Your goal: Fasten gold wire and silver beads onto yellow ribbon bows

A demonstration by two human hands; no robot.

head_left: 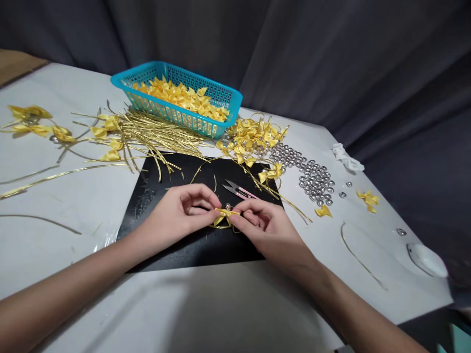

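Note:
Between my two hands is a small yellow ribbon bow with a silvery bead at its top and a gold cord curving beneath it. My left hand pinches the bow's left side between thumb and forefinger. On the other side, my right hand pinches its right loop in the same way. Both hands are over a black mat. Pink-handled thread snips lie on the mat just beyond my right hand, their blades pointing left.
A turquoise basket of yellow bows stands at the back, with gold cords heaped before it. Finished-looking bows and silvery beads are spread to the right. A white computer mouse sits near the right edge.

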